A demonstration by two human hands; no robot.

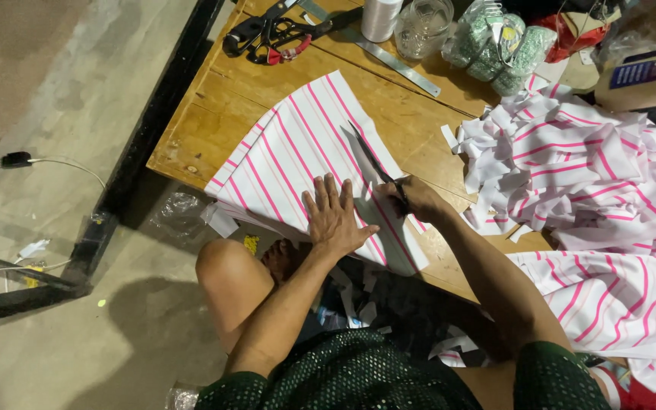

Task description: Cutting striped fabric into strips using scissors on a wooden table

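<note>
While L hand lies flat, fingers spread, on striped fabric w/ R hand clamped on scissors; risk: cloth overhangs table edge, could slip, cut wanders.

Table: bare wood, matt, with visible grain and worn spots.
Striped piece: smooth white cloth with pink lines, flat under the left hand.
Scissors: dark metal blades, dull, in the right hand.
Scrap pile, at 3 o'clock: same cloth, crumpled.
Ruler, at 12 o'clock: grey metal, slightly shiny.
Jar: clear, glossy glass.
</note>
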